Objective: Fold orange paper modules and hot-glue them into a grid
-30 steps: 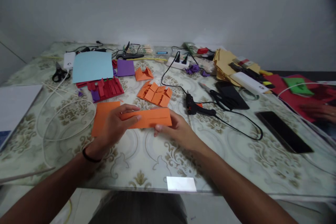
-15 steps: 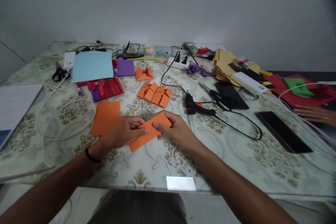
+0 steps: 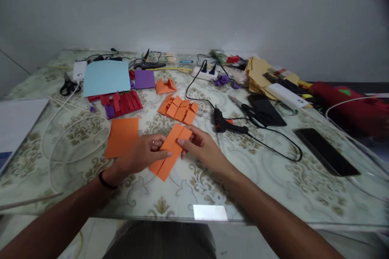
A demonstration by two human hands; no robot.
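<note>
Between both hands is a piece of orange paper [image 3: 171, 148], tilted, with a fold line running along its length. My left hand [image 3: 145, 151], wearing a ring and a dark wristband, pinches its left edge with the thumb on top. On the right side, my right hand [image 3: 202, 147] grips the paper, thumb pressed over the fold and fingers beneath. A flat orange sheet [image 3: 121, 133] lies just beyond my left hand, partly covered by it. Folded orange paper pieces [image 3: 179, 109] sit beyond the held paper, with a smaller folded orange piece [image 3: 165, 85] behind them.
Right of my hands lie a black glue gun [image 3: 229, 124] with its cord, scissors [image 3: 255, 113] and a phone [image 3: 326, 151]. Red cut paper [image 3: 124, 104], a light blue sheet [image 3: 106, 77] and a purple square [image 3: 144, 79] are at left. Blurred red material [image 3: 349, 107] is at far right.
The orange paper has turned steeper and looks wider, its fold line now showing. At far right the red material has shifted and blurred, and another person's hand is no longer visible.
</note>
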